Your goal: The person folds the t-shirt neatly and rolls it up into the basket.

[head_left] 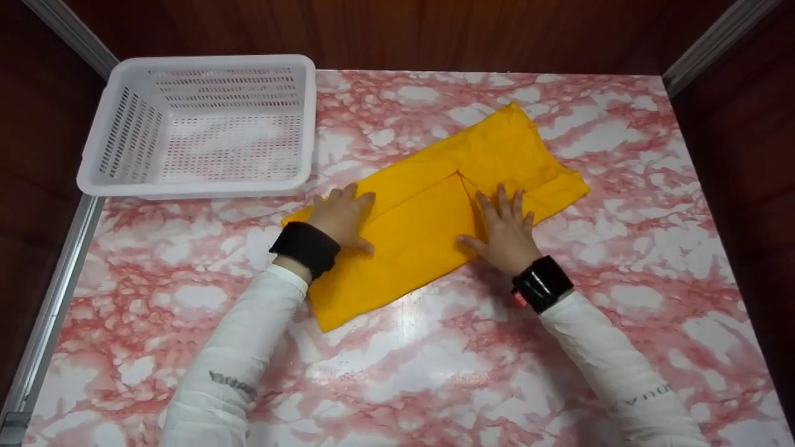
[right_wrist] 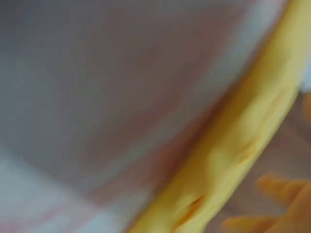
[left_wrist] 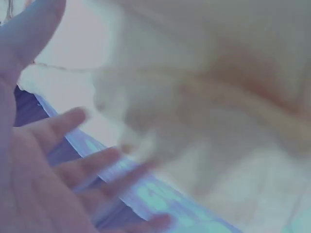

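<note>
Pink-and-white marbling runs right across my tabletop, with open room to the right and a broad stretch on the near side; at the far edge stands a dark wood panel. Far left sits the white basket, so swinging that way looks tight. And mid-table, the yellow cloth, slanting from near left to far right, folded in layers, its left end just beside the basket's near corner, its right end uneven. Down to my hands: left hand flat on the left end, right hand laid by the open fold at right, fingers spread wide, gripping nothing. Flattening step, I'd say! Next, I judge, calls for fingertips under that right end's edge, a clean lift, a fold inward.
</note>
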`<state>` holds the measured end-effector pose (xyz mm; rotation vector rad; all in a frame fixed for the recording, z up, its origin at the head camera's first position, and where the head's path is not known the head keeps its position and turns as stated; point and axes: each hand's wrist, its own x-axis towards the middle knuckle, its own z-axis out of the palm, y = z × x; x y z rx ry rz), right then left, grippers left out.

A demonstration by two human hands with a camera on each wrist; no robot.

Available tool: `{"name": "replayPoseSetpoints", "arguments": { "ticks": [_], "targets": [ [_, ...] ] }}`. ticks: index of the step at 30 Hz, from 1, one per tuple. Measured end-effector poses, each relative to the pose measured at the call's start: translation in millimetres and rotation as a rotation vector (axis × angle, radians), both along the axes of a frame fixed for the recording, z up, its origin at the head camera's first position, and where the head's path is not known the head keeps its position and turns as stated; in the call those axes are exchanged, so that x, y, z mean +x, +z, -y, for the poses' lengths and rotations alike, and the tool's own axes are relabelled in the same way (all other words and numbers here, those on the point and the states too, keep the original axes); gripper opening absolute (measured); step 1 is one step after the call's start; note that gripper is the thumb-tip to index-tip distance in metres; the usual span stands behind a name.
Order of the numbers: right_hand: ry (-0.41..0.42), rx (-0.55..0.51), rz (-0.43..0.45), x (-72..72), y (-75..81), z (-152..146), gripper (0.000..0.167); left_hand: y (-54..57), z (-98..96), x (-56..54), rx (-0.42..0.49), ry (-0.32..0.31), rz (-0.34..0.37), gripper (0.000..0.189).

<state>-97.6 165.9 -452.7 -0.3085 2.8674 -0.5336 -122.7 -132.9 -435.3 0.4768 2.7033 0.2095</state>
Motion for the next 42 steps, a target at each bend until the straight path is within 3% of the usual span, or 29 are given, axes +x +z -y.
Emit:
{"name": "replayPoseSetpoints", "arguments": {
  "ticks": [4,8,14,22,32,42],
  "targets": [
    [-0.015,0.077,0.041,12.6,4.3,29.5,0.104,-1.7,-14.2,-19.0,0.12,-0.076,0.015,0.112],
    [-0.056,0.15,0.097,7.0,-0.8,47.5,0.114,-10.0,-28.5,-30.9,0.195,-0.154,0.049,0.117],
    [-0.084,0.243,0.188,-5.7,-14.2,53.8,0.121,-22.9,-33.5,-37.8,0.138,-0.162,0.106,0.118],
    [-0.06,0.253,0.212,-10.1,-15.5,52.5,0.121,-30.5,-34.7,-39.1,0.111,-0.145,0.087,0.118],
    [0.014,0.216,0.215,-19.5,-14.1,39.9,0.121,-27.6,-42.1,-32.1,0.112,-0.096,0.066,0.115],
    [0.081,0.217,0.212,-30.8,-14.8,32.5,0.121,-22.8,-47.9,-22.9,0.038,-0.023,0.053,0.118]
  ]
}}
